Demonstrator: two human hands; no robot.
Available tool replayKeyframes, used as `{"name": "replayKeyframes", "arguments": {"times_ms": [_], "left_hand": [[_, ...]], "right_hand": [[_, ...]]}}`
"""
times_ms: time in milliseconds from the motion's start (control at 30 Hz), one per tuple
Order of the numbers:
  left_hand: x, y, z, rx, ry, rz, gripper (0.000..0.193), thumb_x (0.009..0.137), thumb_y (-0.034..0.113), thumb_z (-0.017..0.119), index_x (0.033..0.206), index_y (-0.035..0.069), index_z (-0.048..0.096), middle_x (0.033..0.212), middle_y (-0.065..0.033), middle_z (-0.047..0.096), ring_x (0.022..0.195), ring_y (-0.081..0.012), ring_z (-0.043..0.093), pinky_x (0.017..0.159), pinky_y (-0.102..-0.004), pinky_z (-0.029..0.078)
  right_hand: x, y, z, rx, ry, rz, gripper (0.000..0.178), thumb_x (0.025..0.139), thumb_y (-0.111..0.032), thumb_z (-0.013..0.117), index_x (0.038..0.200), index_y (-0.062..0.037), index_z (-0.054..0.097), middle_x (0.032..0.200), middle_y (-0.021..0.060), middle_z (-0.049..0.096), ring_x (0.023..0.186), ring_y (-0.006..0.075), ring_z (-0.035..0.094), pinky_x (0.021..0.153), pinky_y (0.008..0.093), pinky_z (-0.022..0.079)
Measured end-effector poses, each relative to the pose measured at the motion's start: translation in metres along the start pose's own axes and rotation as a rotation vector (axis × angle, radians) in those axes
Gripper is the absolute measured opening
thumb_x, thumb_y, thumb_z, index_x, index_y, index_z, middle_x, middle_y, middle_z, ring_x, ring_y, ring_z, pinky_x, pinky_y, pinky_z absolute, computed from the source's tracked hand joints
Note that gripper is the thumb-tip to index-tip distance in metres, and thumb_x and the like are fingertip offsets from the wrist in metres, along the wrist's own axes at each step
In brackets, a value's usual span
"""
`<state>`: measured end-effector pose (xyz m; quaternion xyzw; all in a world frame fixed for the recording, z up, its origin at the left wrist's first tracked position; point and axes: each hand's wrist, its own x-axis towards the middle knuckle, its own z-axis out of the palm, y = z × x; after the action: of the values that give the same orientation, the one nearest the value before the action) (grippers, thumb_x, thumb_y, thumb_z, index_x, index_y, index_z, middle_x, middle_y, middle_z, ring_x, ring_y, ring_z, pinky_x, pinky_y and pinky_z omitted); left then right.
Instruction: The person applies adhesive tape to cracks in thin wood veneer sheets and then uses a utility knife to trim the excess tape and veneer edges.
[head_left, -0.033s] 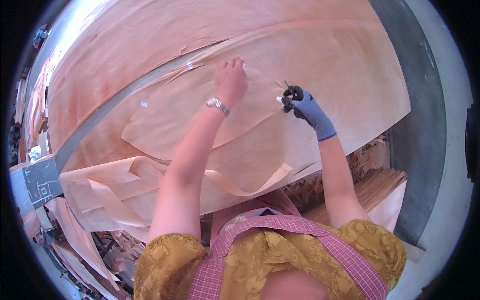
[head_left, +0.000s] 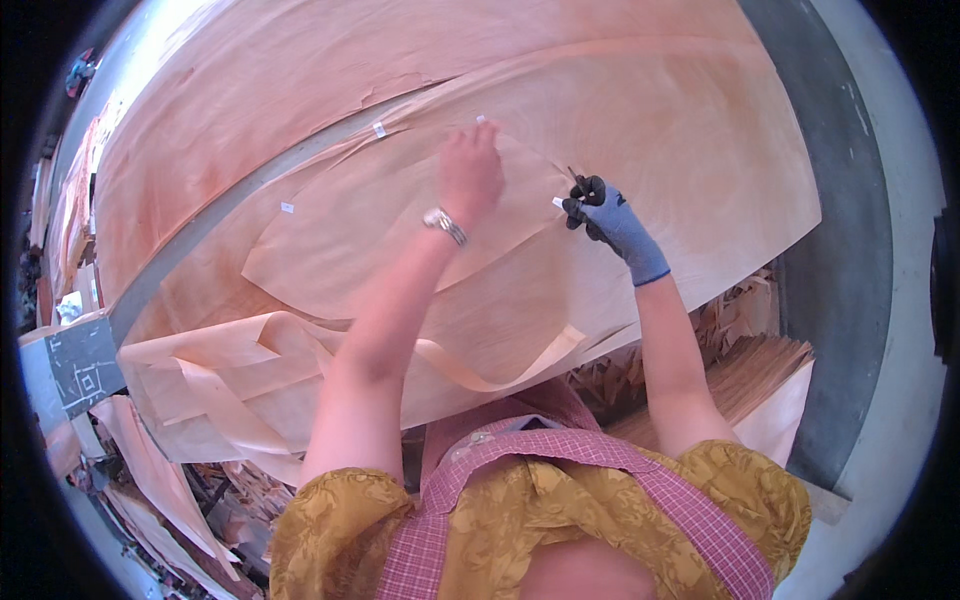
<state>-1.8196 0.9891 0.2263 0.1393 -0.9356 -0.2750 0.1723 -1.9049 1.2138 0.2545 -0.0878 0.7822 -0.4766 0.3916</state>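
A large thin sheet of pale wood veneer (head_left: 650, 130) lies before me, with a smaller curved-edged veneer piece (head_left: 350, 235) on top. Above that piece is my left hand (head_left: 471, 175), bare, wearing a silver watch (head_left: 445, 225). Motion blurs its fingers, close to a small white tape piece (head_left: 480, 119) at the upper edge. My right hand (head_left: 598, 210), in a blue and black glove, is closed around a thin dark pointed tool (head_left: 575, 176). A small white piece (head_left: 558, 202) sticks out from the same fingers. More white tape (head_left: 379, 130) sits on the veneer's far edge, farther left.
Torn veneer strips (head_left: 225, 400) curl along the near left edge. A reddish veneer sheet (head_left: 250, 110) covers the far side, past a grey gap. Stacked veneer (head_left: 740, 390) and scraps lie below the near right edge. A dark grey strip (head_left: 840, 300) borders the right.
My left hand has shifted slightly to the right and nearer to me, uncovering the white tape piece at the upper edge. My right hand has barely moved.
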Motion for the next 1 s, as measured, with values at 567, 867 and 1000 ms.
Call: {"name": "replayKeyframes", "arguments": {"times_ms": [567, 867, 1000], "left_hand": [[-0.098, 0.086, 0.056, 0.217, -0.279, 0.277, 0.060, 0.087, 0.028, 0.059, 0.144, 0.015, 0.044, 0.141, -0.0141, 0.044, 0.130, -0.0297, 0.040, 0.103, -0.0417, 0.033], [-0.119, 0.034, 0.006, -0.018, -0.125, 0.178, 0.055, 0.086, 0.020, 0.060, 0.139, 0.012, 0.048, 0.137, -0.0166, 0.050, 0.130, -0.0324, 0.044, 0.110, -0.0485, 0.030], [-0.200, -0.020, -0.070, 0.309, 0.040, -0.169, 0.063, 0.084, 0.027, 0.064, 0.140, 0.004, 0.045, 0.142, -0.0191, 0.045, 0.134, -0.0352, 0.039, 0.116, -0.0530, 0.021]], "right_hand": [[-0.035, 0.063, -0.008, 0.055, 0.256, 0.146, 0.021, 0.087, -0.024, 0.069, 0.088, -0.0024, 0.067, 0.067, 0.0064, 0.067, 0.049, 0.0115, 0.059, 0.045, 0.0259, 0.045], [-0.064, 0.045, 0.046, 0.262, 0.185, 0.015, 0.020, 0.095, -0.025, 0.064, 0.105, -0.0082, 0.064, 0.074, 0.0055, 0.067, 0.041, 0.0043, 0.043, 0.037, 0.0208, 0.031], [-0.041, 0.009, 0.132, 0.156, -0.119, -0.089, 0.018, 0.095, -0.025, 0.065, 0.101, -0.0080, 0.066, 0.071, 0.0013, 0.064, 0.044, 0.0026, 0.039, 0.041, 0.0198, 0.029]]}}
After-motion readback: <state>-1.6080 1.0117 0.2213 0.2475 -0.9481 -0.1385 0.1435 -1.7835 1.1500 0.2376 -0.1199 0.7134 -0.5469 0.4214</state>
